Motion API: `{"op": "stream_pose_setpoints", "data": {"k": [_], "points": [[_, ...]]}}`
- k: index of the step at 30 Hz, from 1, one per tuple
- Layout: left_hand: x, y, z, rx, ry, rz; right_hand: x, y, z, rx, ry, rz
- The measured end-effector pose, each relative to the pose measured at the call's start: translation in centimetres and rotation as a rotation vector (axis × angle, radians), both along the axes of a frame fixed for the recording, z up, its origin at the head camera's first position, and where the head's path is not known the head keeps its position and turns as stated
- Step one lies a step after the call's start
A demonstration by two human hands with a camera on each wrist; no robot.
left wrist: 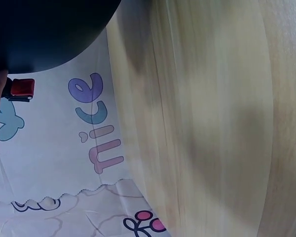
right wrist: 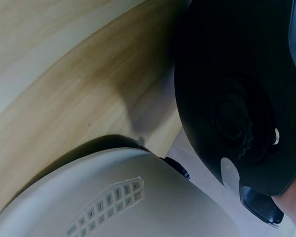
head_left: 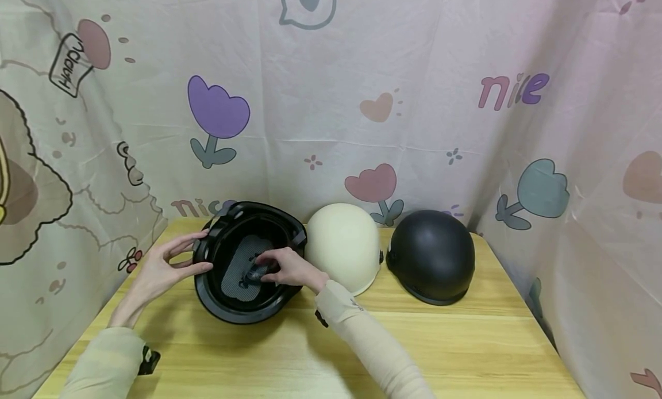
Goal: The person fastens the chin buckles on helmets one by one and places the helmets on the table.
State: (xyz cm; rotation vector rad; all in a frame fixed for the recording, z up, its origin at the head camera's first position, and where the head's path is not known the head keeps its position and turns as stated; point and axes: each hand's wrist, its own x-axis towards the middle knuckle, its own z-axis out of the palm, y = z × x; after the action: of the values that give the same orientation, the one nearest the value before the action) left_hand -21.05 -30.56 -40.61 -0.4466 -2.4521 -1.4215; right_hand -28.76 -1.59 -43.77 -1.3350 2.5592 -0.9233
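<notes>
An upturned black helmet [head_left: 222,315] rests on the table with its opening facing up, a grey mesh lining [head_left: 235,278] showing inside. My left hand [head_left: 157,272] grips its left rim, thumb apart from the fingers. A red buckle [left wrist: 22,87] shows beside a fingertip below the dark shell in the left wrist view. Reaching into the helmet, my right hand [head_left: 287,268] has thumb and fingers curled together, pinching at the lining near its middle. In the right wrist view the shell [right wrist: 207,44] carries a round dark knob [right wrist: 232,118]; most of that hand is hidden.
Right beside the black helmet stands a cream helmet [head_left: 341,244], dome up, with a grid vent [right wrist: 108,205] showing from the right wrist. Further right is a second black helmet [head_left: 431,255], also dome up. A printed curtain [head_left: 320,100] hangs behind the wooden table [head_left: 455,353].
</notes>
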Motion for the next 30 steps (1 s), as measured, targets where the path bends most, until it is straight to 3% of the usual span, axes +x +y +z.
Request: {"op": "stream_pose_setpoints", "data": {"k": [11,17,22,26,30], "points": [[0.21,-0.02,0.33,-0.048,-0.026,-0.017,0.13,-0.22,0.09,0.204,0.057,0.059],[0.37,0.22,0.58,-0.075,-0.038,-0.012,0.37,-0.12,0.22,0.328,0.075,0.052],[0.39,0.25,0.64,-0.073,-0.040,-0.019,0.32,0.01,0.02,0.291,0.073,0.040],[0.37,0.26,0.75,-0.056,-0.034,-0.023,0.09,0.10,-0.21,0.183,0.058,0.046],[0.44,0.26,0.81,-0.077,-0.032,0.000,-0.11,0.19,-0.39,0.075,-0.013,0.038]]}}
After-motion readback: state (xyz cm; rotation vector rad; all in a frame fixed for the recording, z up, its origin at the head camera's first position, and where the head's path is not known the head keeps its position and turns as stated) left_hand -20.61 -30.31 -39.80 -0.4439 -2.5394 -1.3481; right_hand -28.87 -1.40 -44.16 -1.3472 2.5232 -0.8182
